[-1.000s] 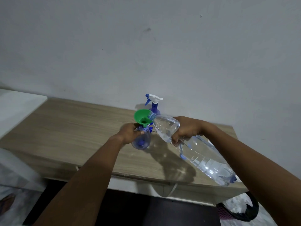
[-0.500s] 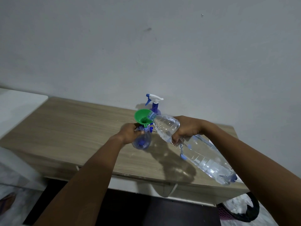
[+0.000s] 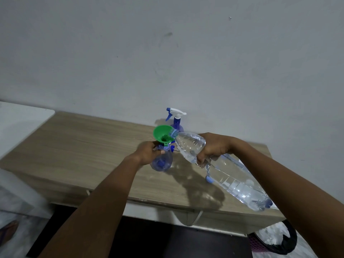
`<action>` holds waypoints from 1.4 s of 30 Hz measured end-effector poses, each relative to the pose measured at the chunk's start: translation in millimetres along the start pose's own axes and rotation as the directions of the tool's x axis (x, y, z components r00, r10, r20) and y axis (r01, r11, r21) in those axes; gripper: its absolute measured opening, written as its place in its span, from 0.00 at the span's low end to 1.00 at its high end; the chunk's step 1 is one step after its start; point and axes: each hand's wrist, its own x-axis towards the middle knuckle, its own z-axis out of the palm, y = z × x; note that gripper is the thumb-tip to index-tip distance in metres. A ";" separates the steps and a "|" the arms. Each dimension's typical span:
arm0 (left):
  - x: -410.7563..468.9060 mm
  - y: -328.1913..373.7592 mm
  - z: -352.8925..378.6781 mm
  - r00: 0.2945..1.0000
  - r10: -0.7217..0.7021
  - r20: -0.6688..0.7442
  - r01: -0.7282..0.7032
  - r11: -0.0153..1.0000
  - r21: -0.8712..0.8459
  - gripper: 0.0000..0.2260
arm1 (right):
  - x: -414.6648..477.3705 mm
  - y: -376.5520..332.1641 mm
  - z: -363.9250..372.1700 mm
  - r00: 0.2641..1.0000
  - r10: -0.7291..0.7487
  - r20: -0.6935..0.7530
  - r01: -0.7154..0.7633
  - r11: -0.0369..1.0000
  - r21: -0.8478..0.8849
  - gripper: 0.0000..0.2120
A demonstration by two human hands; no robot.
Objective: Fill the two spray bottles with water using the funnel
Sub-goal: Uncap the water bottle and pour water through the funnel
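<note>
Here, left hand (image 3: 149,153) clamped around open spray bottle (image 3: 162,161), steadying funnel (image 3: 163,134); right hand (image 3: 212,148) gripped tilted water bottle (image 3: 221,168), mouth over funnel.

Both bare forearms extended forward. Left hand (image 3: 149,151) curled closed, fingers wrapped in a grip, knuckles up. Right hand (image 3: 212,148) higher, clamped closed from above, fingers (image 3: 202,162) curling underneath; right wrist bent slightly inward.

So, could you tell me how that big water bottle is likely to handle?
The big water bottle looks largely full, so probably heavy. Its thin clear wall may flex under the right hand. Tilted into the funnel, its weight probably shifts.
</note>
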 end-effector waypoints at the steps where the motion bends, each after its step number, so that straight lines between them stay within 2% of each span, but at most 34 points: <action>1: 0.6 -0.6 0.3 1.000 -0.002 0.003 0.002 1.000 0.002 0.17 | 0.6 0.6 -0.2 1.000 -0.001 0.003 0.001 1.000 -0.002 0.27; 9: 0.9 0.6 0.5 1.000 -0.020 0.002 0.020 0.999 0.030 0.16 | 0.8 2.6 -2.2 1.000 -0.012 0.015 0.012 1.000 0.006 0.28; 13: 0.2 0.5 0.1 1.000 -0.013 0.000 0.013 1.000 0.021 0.22 | 0.3 2.4 -2.7 1.000 -0.010 0.020 0.010 1.000 0.009 0.28; 18: -1.7 4.6 0.6 1.000 -0.006 -0.004 0.006 1.000 0.007 0.15 | 0.0 2.4 -1.6 1.000 -0.007 0.026 0.007 1.000 0.008 0.27; 22: -3.4 7.2 -0.1 1.000 -0.004 0.001 0.004 1.000 0.000 0.21 | 2.0 4.7 -1.6 1.000 -0.014 0.020 0.014 1.000 0.019 0.28; 26: -3.1 7.5 0.4 1.000 -0.003 0.000 0.003 1.000 0.002 0.15 | 4.1 7.0 0.0 0.999 -0.024 0.025 0.024 1.000 0.019 0.28; 30: -2.9 6.5 0.4 1.000 -0.005 -0.007 0.005 1.000 0.007 0.15 | 6.2 8.5 0.9 0.998 -0.058 -0.003 0.058 0.997 0.045 0.30; 34: -2.2 4.2 -0.2 1.000 -0.004 -0.007 0.004 1.000 0.016 0.16 | 7.2 14.5 4.7 0.987 -0.119 -0.111 0.130 0.987 0.096 0.27; 37: -2.7 5.7 -0.5 1.000 -0.008 -0.009 0.008 1.000 0.004 0.15 | 11.2 23.1 7.5 0.954 -0.146 -0.263 0.197 0.964 0.179 0.28; 39: -2.3 5.7 -0.3 1.000 -0.013 -0.008 0.013 1.000 -0.011 0.15 | 14.0 28.5 8.9 0.917 -0.128 -0.377 0.243 0.931 0.274 0.29; 42: -3.1 5.5 -0.8 1.000 -0.013 0.004 0.013 0.999 -0.031 0.16 | 18.3 33.6 11.3 0.812 -0.082 -0.578 0.314 0.896 0.315 0.32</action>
